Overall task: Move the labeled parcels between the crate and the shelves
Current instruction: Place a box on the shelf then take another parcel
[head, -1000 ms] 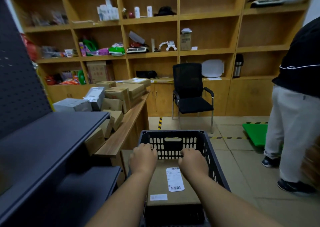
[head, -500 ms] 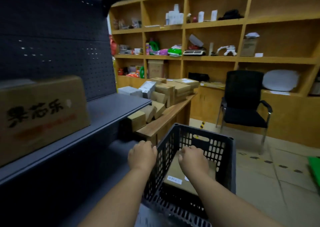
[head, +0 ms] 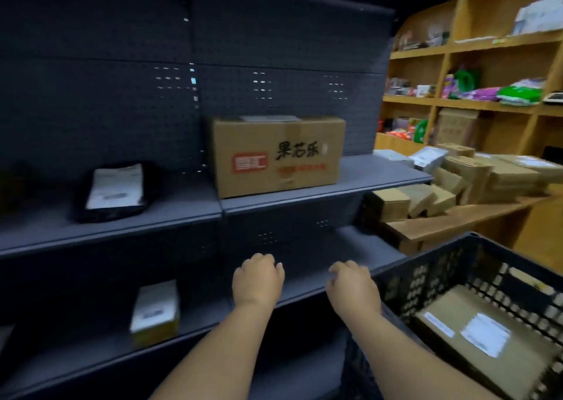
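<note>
A black plastic crate (head: 441,256) sits at the lower right, with a flat cardboard parcel (head: 451,311) bearing white labels inside it. The dark grey shelves (head: 304,200) fill the left and centre. On the middle shelf stand a large printed cardboard box (head: 274,155) and a black bagged parcel (head: 117,190) with a white label. A small labeled parcel (head: 155,311) stands on the lower shelf. My left hand (head: 257,280) and my right hand (head: 353,290) hover before the lower shelf, left of the crate, fingers loosely curled, holding nothing.
A wooden table (head: 457,219) to the right of the shelves carries a pile of several cardboard parcels (head: 475,177). Behind it, wooden wall shelving (head: 487,104) holds assorted colourful goods.
The view has swung left from the crate to face the grey shelves. Both hands have come off the crate and now sit to its left. The standing person and the chair have left the view.
</note>
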`<state>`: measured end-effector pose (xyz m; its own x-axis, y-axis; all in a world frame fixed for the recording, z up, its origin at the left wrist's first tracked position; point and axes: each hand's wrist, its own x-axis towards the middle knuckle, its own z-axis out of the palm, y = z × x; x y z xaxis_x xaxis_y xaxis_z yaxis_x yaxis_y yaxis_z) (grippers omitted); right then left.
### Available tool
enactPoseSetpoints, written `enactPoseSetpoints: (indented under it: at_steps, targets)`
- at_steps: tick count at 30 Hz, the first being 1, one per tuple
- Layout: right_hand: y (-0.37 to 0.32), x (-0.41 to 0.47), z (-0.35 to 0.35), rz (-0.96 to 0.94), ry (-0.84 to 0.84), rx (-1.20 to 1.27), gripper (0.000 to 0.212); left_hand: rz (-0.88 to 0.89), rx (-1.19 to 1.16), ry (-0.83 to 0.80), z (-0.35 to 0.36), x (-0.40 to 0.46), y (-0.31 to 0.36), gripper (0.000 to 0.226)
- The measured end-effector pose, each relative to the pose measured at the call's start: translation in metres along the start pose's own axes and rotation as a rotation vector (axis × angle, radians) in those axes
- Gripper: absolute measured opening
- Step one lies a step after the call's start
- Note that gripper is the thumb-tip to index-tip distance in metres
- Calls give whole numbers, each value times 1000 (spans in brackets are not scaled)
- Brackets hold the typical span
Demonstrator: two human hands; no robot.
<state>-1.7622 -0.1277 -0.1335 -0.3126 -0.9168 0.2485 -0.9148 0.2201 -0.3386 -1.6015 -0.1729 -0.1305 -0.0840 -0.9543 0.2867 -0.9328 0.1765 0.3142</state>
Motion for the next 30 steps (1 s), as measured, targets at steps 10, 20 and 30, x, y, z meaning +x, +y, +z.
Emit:
enactPoseSetpoints:
  at_steps: [10,20,30]
  targets:
    - [-201,-67,52,-345,-116,111,29,-326,123,127,-100,-79,-193,31]
    - [-407,-194,93,-563,-244,216,28,-568,237,231,-212,-197,-382,30]
    - [-571,-323,123,-778,-362,301,31,-807,426,327,-309,-320,-536,31]
